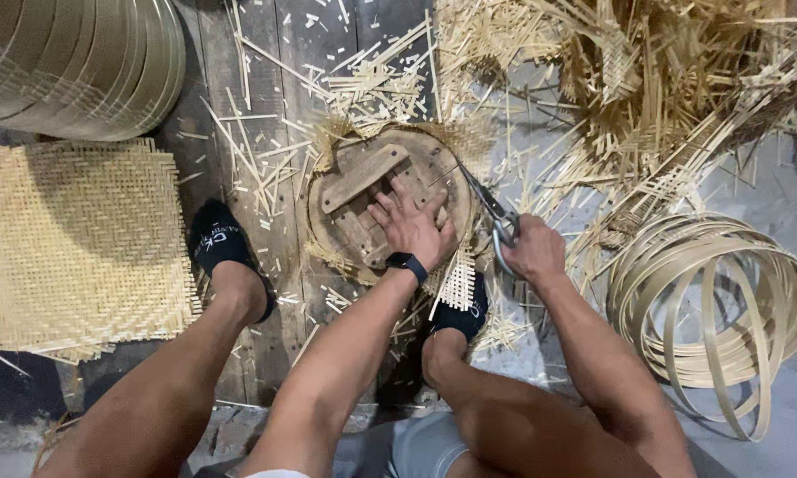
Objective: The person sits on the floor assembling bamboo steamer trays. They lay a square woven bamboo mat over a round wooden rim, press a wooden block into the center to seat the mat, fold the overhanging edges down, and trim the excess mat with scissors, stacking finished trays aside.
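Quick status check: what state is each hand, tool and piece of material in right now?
Left hand: flat, pressing on the round wooden form.
Right hand: gripping the scissors.
Scissors: blades at the form's edge; whether they are apart is unclear.
Woven mat: lying flat.
Bamboo hoops: piled loosely.
Offcuts: scattered.

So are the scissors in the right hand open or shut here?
Open, slightly. The scissors, held in the right hand, show two thin blades spreading apart toward the rim of the round wooden form, which the left hand presses down.
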### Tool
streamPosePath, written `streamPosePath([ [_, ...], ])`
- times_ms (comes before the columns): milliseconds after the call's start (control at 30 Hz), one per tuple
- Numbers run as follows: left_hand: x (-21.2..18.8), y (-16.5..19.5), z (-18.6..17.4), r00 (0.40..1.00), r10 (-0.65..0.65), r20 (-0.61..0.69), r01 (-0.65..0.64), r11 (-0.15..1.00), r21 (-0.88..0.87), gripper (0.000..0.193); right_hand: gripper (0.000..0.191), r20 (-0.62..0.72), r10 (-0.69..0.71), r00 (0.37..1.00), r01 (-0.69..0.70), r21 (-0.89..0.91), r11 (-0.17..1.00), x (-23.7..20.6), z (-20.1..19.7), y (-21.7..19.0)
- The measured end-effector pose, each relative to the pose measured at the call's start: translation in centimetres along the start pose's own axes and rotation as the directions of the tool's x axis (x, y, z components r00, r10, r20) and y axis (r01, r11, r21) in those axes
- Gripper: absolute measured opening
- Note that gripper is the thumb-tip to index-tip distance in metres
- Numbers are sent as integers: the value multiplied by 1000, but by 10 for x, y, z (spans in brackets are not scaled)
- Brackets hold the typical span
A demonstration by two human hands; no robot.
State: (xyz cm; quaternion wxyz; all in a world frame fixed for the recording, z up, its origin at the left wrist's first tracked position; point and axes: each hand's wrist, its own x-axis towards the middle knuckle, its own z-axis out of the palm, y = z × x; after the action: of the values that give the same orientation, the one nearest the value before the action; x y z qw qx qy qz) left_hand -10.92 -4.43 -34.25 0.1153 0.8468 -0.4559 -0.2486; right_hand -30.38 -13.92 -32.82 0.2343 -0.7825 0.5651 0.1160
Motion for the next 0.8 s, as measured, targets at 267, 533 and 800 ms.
streamPosePath([
  [267, -4, -10, -11, 973, 159, 168, -166, 986, 24, 59, 45, 8, -38, 999, 39, -81, 996, 13, -10, -1],
  [533, -5, -11, -18, 968, 169, 186, -180, 983, 44, 57, 50, -337, -303, 891, 268, -147, 952, 21, -3, -8],
  [800, -9, -19, -26, 947, 203, 249, -219, 975, 38, 57, 40, -79, -206, 975, 205, -24, 978, 31, 1, 15],
])
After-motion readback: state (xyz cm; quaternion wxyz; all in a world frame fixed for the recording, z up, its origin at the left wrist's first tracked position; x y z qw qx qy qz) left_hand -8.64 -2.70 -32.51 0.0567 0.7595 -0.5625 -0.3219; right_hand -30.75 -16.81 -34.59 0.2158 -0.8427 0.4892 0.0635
